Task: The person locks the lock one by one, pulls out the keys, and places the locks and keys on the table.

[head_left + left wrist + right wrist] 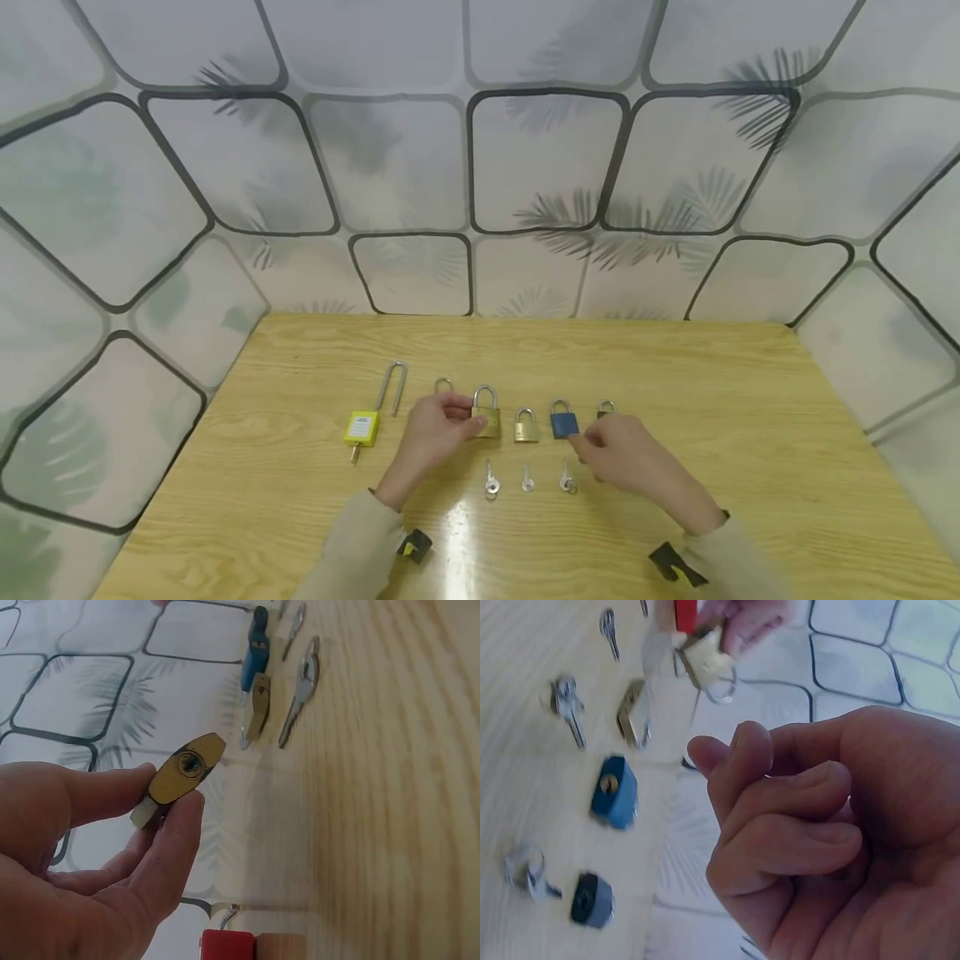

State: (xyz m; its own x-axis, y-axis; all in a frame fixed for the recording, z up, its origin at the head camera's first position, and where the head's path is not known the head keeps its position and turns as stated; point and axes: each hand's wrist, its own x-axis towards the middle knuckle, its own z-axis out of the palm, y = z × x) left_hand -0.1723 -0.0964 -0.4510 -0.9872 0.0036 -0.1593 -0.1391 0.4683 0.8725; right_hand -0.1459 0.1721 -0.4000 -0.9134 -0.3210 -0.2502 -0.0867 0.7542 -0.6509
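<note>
My left hand pinches a brass padlock between thumb and fingers. Its keyhole end faces the left wrist camera, and its shackle points away from me in the head view. My right hand hovers beside the blue padlock, fingers loosely curled with nothing visible in them. Between the two hands stands a smaller brass padlock. A dark padlock is mostly hidden behind my right hand in the head view. Behind my left hand is a red padlock, of which only the shackle shows from the head.
A yellow padlock with a key in it lies at the left, a long loose shackle above it. Keys lie in a row nearer me, one ringed key by the dark padlock. Patterned cloth walls border the wooden table.
</note>
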